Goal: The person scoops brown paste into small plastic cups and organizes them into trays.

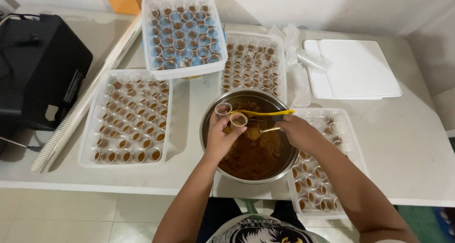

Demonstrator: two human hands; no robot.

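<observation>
From the head view, a steel bowl [208, 115] holds brown paste, ringed by trays of small cups [127, 117], most with brown filling. The left hand [221, 138] pinches a small clear cup [238, 119] over the bowl. The right hand [297, 131] closes around a spoon [268, 129], its tip just beside that cup, with a yellow spoon [263, 112] lying just above.

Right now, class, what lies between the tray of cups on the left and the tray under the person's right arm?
In the head view, the metal bowl of brown paste sits between the left tray and the right tray, with both hands over it.
</observation>
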